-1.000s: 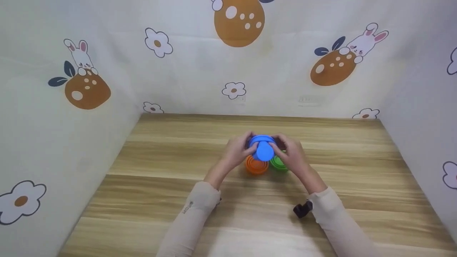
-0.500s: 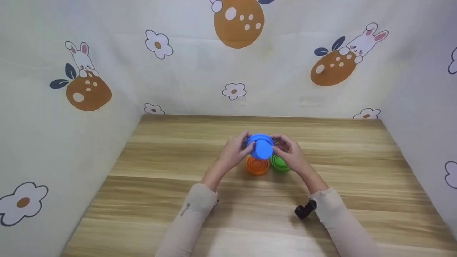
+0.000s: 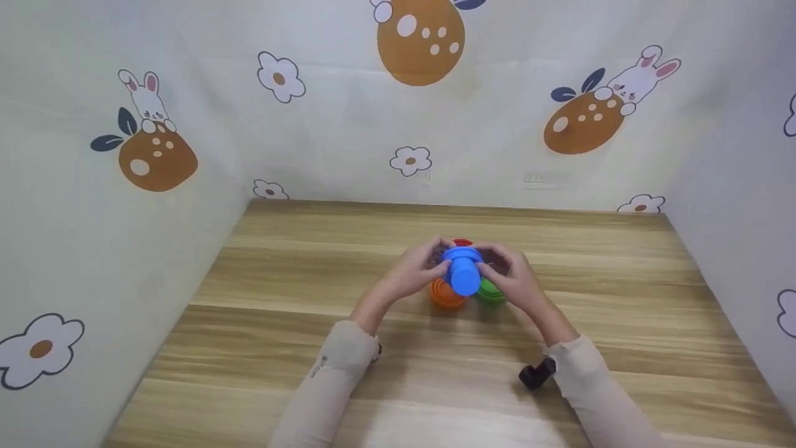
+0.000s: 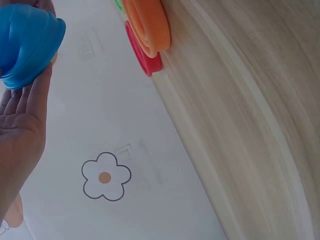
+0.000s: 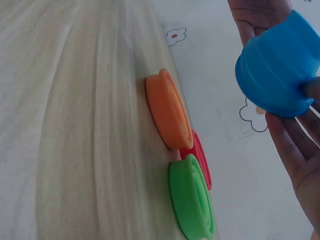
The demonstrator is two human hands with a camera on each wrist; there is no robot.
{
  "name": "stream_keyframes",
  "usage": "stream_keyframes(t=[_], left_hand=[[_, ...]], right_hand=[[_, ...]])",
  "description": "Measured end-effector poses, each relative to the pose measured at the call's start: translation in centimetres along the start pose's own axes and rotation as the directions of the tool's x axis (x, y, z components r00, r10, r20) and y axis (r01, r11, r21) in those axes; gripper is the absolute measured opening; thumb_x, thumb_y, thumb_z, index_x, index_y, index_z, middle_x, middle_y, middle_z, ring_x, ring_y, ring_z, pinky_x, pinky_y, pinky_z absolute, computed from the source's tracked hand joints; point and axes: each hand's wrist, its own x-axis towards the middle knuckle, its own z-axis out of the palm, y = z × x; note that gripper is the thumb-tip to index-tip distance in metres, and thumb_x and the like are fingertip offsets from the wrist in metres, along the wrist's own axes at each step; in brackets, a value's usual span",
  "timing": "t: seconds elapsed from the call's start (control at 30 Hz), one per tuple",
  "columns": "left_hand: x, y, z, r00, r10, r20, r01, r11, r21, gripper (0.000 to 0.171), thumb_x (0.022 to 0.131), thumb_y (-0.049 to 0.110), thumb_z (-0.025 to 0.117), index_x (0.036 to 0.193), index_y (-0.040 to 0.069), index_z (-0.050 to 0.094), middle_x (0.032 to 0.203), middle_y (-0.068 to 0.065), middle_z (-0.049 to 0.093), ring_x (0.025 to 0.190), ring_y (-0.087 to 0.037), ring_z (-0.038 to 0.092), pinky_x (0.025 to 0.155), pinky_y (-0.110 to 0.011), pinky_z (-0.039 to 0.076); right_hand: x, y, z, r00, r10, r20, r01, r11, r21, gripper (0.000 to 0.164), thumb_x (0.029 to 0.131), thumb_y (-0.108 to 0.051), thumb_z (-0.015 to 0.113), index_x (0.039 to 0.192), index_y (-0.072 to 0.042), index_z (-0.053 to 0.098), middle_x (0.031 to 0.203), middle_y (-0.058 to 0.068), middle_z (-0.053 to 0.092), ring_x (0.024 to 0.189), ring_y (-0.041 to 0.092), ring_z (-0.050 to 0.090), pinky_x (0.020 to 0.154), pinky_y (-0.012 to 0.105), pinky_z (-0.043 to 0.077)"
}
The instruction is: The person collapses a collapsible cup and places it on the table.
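A blue collapsible cup point(image 3: 464, 277), partly extended with ringed folds, is held up above the table, its round base tilted toward the head camera. My left hand point(image 3: 415, 269) grips it from the left, thumb on the near side and fingers behind. On the opposite side my right hand point(image 3: 515, 274) holds it in a matching way. Below it on the table sit an orange collapsed cup point(image 5: 169, 111) and a green one point(image 5: 190, 199). A red collapsed cup point(image 5: 199, 159) lies just beyond them, mostly covered by the blue cup in the head view.
The wood-grain table point(image 3: 298, 261) meets a patterned cloth wall point(image 3: 336, 137) at the back, with similar cloth on both sides. A black wrist-camera piece point(image 3: 536, 374) juts out beside the right sleeve.
Both hands have come slightly nearer and lower with the blue cup, whose base now stands out farther below its rim. The red cup shows behind it. Orange and green cups stay put.
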Motion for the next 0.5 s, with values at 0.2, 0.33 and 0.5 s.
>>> stream_keyframes(t=[0.2,0.33,0.5], left_hand=[[0.23,0.59,0.39,0.997,0.053,-0.055,-0.055,0.998,-0.041,0.027,0.100,0.006,0.052,0.126,-0.001,0.049,0.133,-0.021,0.059,0.127,-0.032,0.057,0.111,-0.045,0.047],[0.30,0.64,0.49,0.995,0.073,-0.074,-0.075,0.997,-0.034,0.027,0.100,0.005,0.051,0.126,-0.002,0.048,0.133,-0.023,0.059,0.127,-0.033,0.057,0.110,-0.045,0.048],[0.49,0.63,0.70,0.995,0.072,-0.074,-0.074,0.997,-0.020,0.027,0.099,0.004,0.052,0.126,-0.002,0.048,0.133,-0.023,0.058,0.128,-0.032,0.057,0.109,-0.042,0.048]], right_hand=[[-0.41,0.96,-0.57,0.996,0.038,0.086,-0.058,0.969,0.240,0.039,0.093,0.009,0.054,0.129,0.018,0.045,0.120,-0.011,0.064,0.115,0.001,0.060,0.098,0.017,0.050],[-0.50,0.98,-0.53,0.995,0.082,0.049,-0.092,0.964,0.251,0.035,0.092,0.008,0.057,0.126,0.016,0.048,0.115,-0.012,0.066,0.112,0.003,0.062,0.095,0.019,0.053],[-0.38,0.44,-0.47,0.992,0.090,-0.083,-0.079,0.988,0.135,0.028,0.090,0.013,0.059,0.117,0.016,0.056,0.110,0.004,0.068,0.100,0.001,0.066,0.089,0.016,0.054]])
